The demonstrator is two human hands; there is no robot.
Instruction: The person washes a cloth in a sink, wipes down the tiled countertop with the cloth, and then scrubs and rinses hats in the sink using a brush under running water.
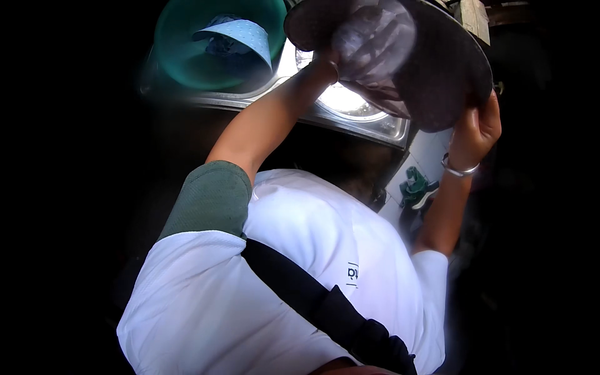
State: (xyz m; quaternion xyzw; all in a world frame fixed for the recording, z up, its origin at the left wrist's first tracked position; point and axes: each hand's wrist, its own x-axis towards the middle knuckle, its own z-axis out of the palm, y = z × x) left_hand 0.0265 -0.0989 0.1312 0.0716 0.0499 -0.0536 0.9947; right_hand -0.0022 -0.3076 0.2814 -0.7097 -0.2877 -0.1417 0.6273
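Note:
A wide-brimmed dark hat [437, 69] is held up over the metal sink, its lighter, creased crown [375, 40] facing me. My right hand [478, 128], with a silver bracelet at the wrist, pinches the brim's lower right edge. My left hand [326, 67] reaches to the crown's left side; its fingers are hidden by the hat. To the left, a green basin [172, 47] holds a light blue dotted piece shaped like a visor or brim [240, 32], with darker cloth partly under it.
A stainless steel sink unit [390, 132] lies beneath the hat, with a brightly lit round bowl [344, 100]. Down to the right, a green and dark item [415, 186] rests by white tiles [430, 150]. A wooden piece [475, 22] is at the top right. Dark surroundings hide the rest.

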